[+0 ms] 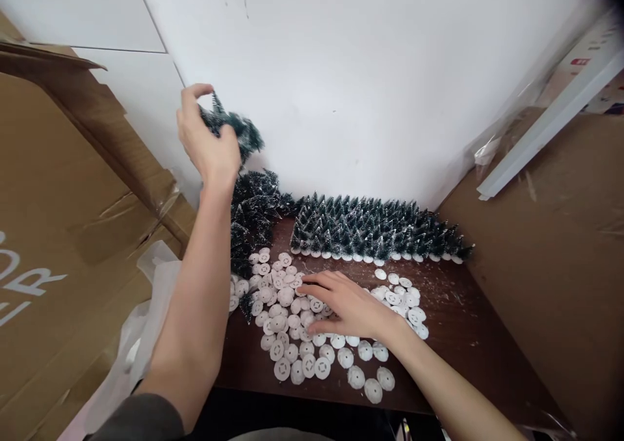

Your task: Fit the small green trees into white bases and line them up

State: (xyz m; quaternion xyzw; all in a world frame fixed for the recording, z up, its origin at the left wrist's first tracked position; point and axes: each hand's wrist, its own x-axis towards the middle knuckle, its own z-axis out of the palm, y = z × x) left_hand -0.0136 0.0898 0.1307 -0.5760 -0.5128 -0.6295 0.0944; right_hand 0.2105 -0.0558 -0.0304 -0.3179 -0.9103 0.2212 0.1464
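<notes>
Left hand (pixel 207 135), raised, grasping a bunch of small bristle trees (pixel 246 135); one tree's long axis is near vertical, tip upward beside the index finger, the others blurred. Right hand (pixel 341 304), released, fingers spread over white discs (pixel 285 296). Beyond it, standing trees (pixel 375 229) point upward in rows; below the left hand, piled trees (pixel 256 200) point variously.

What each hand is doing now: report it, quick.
Left hand: closed, holding miniature trees.
Right hand: open, fingers spread over white discs.
</notes>
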